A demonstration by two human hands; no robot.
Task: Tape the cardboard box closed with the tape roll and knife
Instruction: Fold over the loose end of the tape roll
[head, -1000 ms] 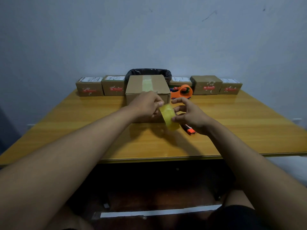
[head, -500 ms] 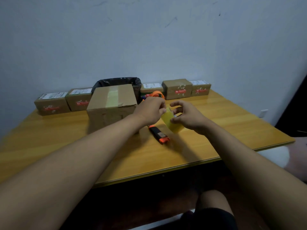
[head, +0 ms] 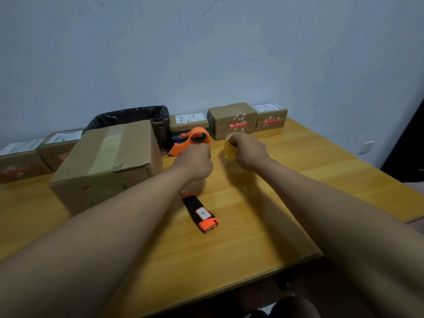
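The large cardboard box (head: 107,161) stands at the left of the table, a strip of tape along its top seam. My right hand (head: 249,152) grips the yellowish tape roll (head: 230,146) just above the table, right of the box. My left hand (head: 195,162) hovers a short gap to the left of the roll with its fingers curled closed; I cannot make out any tape strip between the hands. The black and orange knife (head: 200,212) lies on the table nearer to me, below my left hand.
An orange tape dispenser (head: 192,141) lies just beyond my left hand. Behind the box stands a black-lined bin (head: 137,117). Several small sealed parcels (head: 231,120) line the wall edge. The wooden table (head: 263,226) ends at a near edge in front of me.
The view swung so the box now sits at the left. Both hands moved away from me with the roll, and my left hand has drawn a little apart from it.
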